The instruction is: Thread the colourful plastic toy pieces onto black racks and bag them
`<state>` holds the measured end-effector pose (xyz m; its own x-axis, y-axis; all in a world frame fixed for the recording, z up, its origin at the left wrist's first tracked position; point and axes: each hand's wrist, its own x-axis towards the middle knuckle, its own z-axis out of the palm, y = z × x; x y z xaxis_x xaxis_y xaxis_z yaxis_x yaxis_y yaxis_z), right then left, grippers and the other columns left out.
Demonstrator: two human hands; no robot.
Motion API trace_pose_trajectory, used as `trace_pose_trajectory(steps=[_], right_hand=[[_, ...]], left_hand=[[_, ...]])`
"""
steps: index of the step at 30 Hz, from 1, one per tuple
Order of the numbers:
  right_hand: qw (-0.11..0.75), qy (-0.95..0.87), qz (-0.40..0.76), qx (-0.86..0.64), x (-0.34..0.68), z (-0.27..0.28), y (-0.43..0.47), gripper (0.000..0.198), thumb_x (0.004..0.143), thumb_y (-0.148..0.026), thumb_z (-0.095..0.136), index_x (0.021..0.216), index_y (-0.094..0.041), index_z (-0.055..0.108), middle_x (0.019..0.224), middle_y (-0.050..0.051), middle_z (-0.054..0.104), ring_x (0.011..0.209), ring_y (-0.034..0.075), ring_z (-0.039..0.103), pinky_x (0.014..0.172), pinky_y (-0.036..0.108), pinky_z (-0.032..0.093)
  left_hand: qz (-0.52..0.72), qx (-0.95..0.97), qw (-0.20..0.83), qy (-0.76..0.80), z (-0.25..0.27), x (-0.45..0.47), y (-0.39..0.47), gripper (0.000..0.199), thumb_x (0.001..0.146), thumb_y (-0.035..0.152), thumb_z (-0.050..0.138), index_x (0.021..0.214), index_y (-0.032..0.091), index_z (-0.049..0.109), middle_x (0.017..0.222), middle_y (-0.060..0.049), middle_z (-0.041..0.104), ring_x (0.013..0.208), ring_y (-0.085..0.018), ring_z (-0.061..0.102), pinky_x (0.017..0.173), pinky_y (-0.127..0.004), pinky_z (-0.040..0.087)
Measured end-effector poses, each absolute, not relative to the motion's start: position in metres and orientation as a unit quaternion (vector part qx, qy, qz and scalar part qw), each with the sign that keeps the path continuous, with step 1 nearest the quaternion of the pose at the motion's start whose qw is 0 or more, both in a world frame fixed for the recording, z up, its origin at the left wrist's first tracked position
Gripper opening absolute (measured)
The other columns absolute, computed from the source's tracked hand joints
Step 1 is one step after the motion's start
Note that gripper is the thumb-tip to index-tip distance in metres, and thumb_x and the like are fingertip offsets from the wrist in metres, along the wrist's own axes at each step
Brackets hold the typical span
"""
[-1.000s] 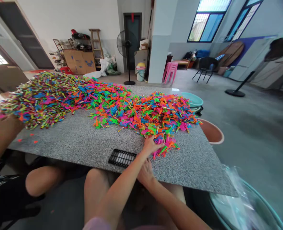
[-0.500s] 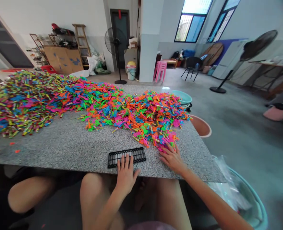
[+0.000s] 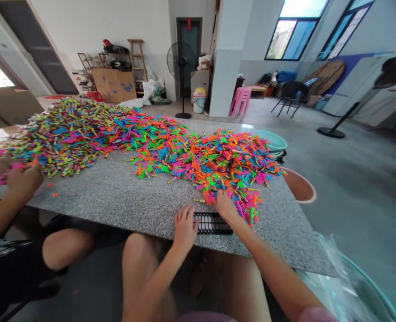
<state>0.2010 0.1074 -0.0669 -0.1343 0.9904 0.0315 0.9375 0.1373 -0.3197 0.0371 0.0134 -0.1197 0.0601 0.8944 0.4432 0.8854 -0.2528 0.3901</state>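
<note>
The black rack (image 3: 211, 223) is touched by the spread left hand (image 3: 185, 227) and partly masked by the right hand (image 3: 226, 206), curled, contents unclear, against coloured pieces (image 3: 248, 203).

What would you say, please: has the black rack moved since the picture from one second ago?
Yes: judged against the speckled table, the black rack has shifted to the right, nearer the table's right-hand end.

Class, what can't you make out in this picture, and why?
All in the head view:
What the right hand holds, if anything: hidden by its own back.
Black rack: right side partly behind the right wrist.
Lower pieces in the colourful pile: covered by others.
Far-right fan: cut off by the picture's edge.
</note>
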Motion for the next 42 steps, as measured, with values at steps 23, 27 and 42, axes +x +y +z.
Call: trace_pose_trajectory(steps=[23, 27, 42], right_hand=[[0.290, -0.813, 0.180, -0.472, 0.185, -0.079, -0.019, 0.012, 0.092, -0.020, 0.052, 0.087, -0.020, 0.064, 0.081, 0.005, 0.065, 0.070, 0.018, 0.061, 0.064, 0.026, 0.046], [0.268, -0.832, 0.171, -0.454, 0.187, -0.083, -0.017, 0.016, 0.093, -0.017, 0.047, 0.089, -0.018, 0.063, 0.085, 0.007, 0.066, 0.073, 0.018, 0.062, 0.066, 0.025, 0.046], [0.169, -0.792, 0.216, -0.545, 0.122, -0.102, 0.028, 0.017, 0.080, -0.034, 0.069, 0.076, -0.018, 0.068, 0.077, 0.007, 0.073, 0.077, 0.022, 0.068, 0.074, 0.030, 0.047]], left_hand=[[0.566, 0.485, 0.274, 0.608, -0.077, 0.072, -0.043, 0.049, 0.096, 0.051, 0.050, 0.072, 0.013, 0.069, 0.058, 0.000, 0.061, 0.053, -0.011, 0.054, 0.052, -0.020, 0.042], [0.522, 0.528, 0.216, 0.634, -0.084, 0.063, -0.055, 0.043, 0.100, 0.043, 0.044, 0.079, 0.015, 0.069, 0.065, -0.002, 0.065, 0.060, -0.014, 0.060, 0.059, -0.022, 0.048], [0.275, 0.792, 0.105, 0.535, -0.170, 0.060, -0.066, 0.041, 0.096, 0.032, 0.049, 0.130, 0.011, 0.057, 0.130, -0.020, 0.060, 0.132, -0.034, 0.049, 0.111, -0.058, 0.038]])
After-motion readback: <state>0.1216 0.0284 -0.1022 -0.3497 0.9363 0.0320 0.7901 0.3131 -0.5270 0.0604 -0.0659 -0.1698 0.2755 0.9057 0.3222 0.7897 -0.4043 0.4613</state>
